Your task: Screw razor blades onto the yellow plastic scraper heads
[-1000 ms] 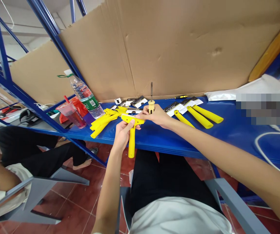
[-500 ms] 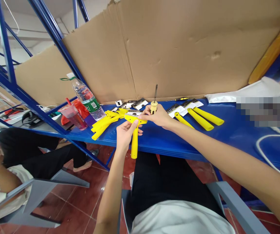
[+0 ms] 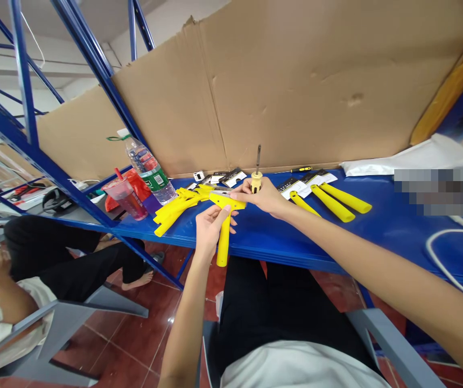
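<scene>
My left hand (image 3: 209, 226) is closed round the neck of a yellow T-shaped scraper (image 3: 223, 245), its thumb on the front and its handle hanging down past the shelf edge. A thin metallic strip runs along the scraper's top edge. In my right hand (image 3: 266, 196) is a screwdriver (image 3: 256, 180) with a pale yellow handle, its shaft pointing up. The thumb and finger of that hand also touch the right end of the scraper's head. Just behind my left hand lies a pile of yellow scrapers (image 3: 175, 210).
More yellow scrapers (image 3: 332, 202) and printed cards (image 3: 292, 186) lie on the blue shelf (image 3: 393, 210) at right. A water bottle (image 3: 151, 170) and a pink cup (image 3: 126, 196) stand at left. Cardboard (image 3: 296, 81) walls the back. A seated person (image 3: 9, 280) is at far left.
The whole view has shifted slightly, so things sit a little lower and further right at left. Both hands keep their holds; the scraper's head is tilted slightly more.
</scene>
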Tool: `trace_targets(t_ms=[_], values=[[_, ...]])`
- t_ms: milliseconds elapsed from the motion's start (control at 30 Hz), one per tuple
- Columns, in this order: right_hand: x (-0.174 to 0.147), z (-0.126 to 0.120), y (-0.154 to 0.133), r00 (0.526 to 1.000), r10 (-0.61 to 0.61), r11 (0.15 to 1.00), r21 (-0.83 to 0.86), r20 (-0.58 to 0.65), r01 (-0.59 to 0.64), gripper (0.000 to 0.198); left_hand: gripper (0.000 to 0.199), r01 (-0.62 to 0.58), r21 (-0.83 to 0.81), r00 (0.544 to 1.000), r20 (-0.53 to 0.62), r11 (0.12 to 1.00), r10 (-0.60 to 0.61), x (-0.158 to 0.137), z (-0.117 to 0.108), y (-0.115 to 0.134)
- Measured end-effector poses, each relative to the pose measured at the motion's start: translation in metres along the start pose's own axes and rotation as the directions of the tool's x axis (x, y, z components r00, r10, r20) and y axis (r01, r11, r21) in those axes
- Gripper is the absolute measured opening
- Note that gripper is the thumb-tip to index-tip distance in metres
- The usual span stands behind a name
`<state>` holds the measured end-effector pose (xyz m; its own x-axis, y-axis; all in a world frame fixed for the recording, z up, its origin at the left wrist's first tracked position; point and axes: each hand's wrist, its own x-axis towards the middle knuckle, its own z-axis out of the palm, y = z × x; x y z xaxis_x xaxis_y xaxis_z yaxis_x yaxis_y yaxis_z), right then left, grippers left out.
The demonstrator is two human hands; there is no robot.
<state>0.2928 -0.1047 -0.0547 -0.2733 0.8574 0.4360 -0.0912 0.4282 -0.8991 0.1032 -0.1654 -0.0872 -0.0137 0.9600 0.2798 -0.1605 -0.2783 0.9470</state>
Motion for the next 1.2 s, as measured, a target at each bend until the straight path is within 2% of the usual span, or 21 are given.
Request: trace_targets(t_ms=[467, 567, 667, 733, 800, 900, 1000, 1200], values=[[-0.001, 0.002, -0.001, 1.0, 0.01, 1.0, -0.004, 0.008, -0.01, 0.065, 0.044, 0.023, 0.009, 1.0, 0.004, 1.0, -0.023, 0.001, -0.002, 0.005], [0.0, 0.004, 0.003, 0.999, 0.028, 1.0, 0.007, -0.041, -0.028, 0.068, 0.042, -0.026, -0.009, 0.999, -0.025, 1.0, 0.026, 0.001, -0.007, 0.009], [0.002, 0.0, 0.013, 0.992, 0.095, 0.995, 0.016, -0.079, -0.094, 0.062, 0.039, -0.119, -0.059, 0.989, -0.094, 0.991, 0.113, 0.0, -0.015, 0.016], [0.005, -0.005, 0.023, 0.984, 0.138, 0.986, -0.081, -0.113, -0.147, 0.056, 0.039, -0.188, -0.081, 0.974, -0.148, 0.979, 0.174, -0.001, -0.021, 0.021], [0.007, -0.012, 0.033, 0.977, 0.17, 0.949, -0.248, -0.125, -0.197, 0.051, 0.04, -0.242, -0.09, 0.955, -0.195, 0.966, 0.221, -0.002, -0.026, 0.027], [0.011, -0.019, 0.047, 0.978, 0.191, 0.887, -0.413, -0.082, -0.208, 0.032, 0.04, -0.27, -0.088, 0.943, -0.225, 0.959, 0.245, -0.004, -0.031, 0.033], [0.015, -0.02, 0.054, 0.983, 0.185, 0.846, -0.505, -0.016, -0.168, 0.012, 0.041, -0.264, -0.087, 0.944, -0.227, 0.96, 0.239, -0.005, -0.032, 0.036], [0.02, -0.014, 0.06, 0.984, 0.16, 0.81, -0.58, 0.076, -0.087, 0.007, 0.04, -0.248, -0.089, 0.949, -0.222, 0.965, 0.223, -0.006, -0.032, 0.035]])
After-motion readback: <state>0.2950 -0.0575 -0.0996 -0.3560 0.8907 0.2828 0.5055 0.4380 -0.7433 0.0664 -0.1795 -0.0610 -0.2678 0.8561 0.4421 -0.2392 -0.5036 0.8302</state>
